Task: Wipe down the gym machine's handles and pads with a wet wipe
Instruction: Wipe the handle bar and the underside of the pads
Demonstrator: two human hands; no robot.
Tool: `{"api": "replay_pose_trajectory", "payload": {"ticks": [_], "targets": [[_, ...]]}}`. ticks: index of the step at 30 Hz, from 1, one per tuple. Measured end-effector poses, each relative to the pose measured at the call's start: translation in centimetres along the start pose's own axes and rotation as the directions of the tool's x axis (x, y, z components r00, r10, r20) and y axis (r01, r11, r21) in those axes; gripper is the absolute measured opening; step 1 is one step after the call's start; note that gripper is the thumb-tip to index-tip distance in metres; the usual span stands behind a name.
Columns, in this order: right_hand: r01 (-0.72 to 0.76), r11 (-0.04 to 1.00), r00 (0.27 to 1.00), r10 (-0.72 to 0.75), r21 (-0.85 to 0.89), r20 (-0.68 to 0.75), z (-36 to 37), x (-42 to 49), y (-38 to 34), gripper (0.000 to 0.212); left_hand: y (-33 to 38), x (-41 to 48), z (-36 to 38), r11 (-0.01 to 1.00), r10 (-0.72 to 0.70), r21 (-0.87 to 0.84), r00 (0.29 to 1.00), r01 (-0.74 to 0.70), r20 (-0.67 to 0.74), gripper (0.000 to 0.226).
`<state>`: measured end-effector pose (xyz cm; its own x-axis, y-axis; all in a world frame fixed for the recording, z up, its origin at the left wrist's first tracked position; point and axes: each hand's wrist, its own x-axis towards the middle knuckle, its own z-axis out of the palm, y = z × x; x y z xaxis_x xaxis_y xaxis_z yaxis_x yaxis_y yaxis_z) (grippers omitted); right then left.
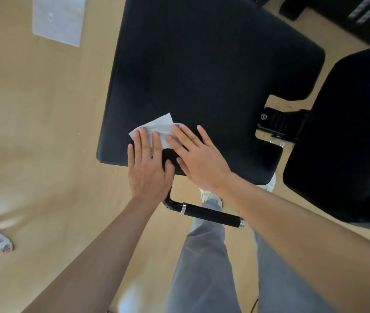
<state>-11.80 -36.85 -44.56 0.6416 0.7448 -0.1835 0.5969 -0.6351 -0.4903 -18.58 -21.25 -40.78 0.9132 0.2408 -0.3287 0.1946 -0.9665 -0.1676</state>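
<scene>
The left hand [147, 170] and right hand [198, 159] are pressing the wet wipe [157, 126] flat on the pad [202, 64] near its front edge, fingers straight and gripping nothing. The wipe is lying lengthwise roughly along that edge, poking out ahead of both hands toward the pad's middle.

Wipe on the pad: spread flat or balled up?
Spread flat. The wet wipe lies as a sheet on the pad, corners showing, under straight fingers of left hand and right hand.

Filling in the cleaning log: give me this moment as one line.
phase: wiping seat pad | left hand: flat on wet wipe | right hand: flat on wet wipe | handle: not gripped
</scene>
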Motion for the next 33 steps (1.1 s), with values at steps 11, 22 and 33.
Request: {"api": "replay_pose_trajectory", "payload": {"ticks": [11,22,33], "targets": [[-0.371,0.928,0.928,0.37,0.035,0.029,-0.3,-4.6,6.3,0.067,7.2,3.9,-1.0,0.934,0.356,-0.02,0.933,-0.356,0.047,0.07],[-0.464,0.859,0.874,0.484,0.217,-0.044,-2.0,-3.5,7.8,0.062,10.2,9.0,-2.8,0.92,0.389,-0.029,0.92,-0.391,-0.053,0.056],[-0.598,0.66,0.696,0.709,0.455,-0.115,-2.1,-4.4,8.4,0.041,13.6,16.4,-3.4,0.729,0.662,0.001,0.704,-0.685,-0.258,0.024]]}}
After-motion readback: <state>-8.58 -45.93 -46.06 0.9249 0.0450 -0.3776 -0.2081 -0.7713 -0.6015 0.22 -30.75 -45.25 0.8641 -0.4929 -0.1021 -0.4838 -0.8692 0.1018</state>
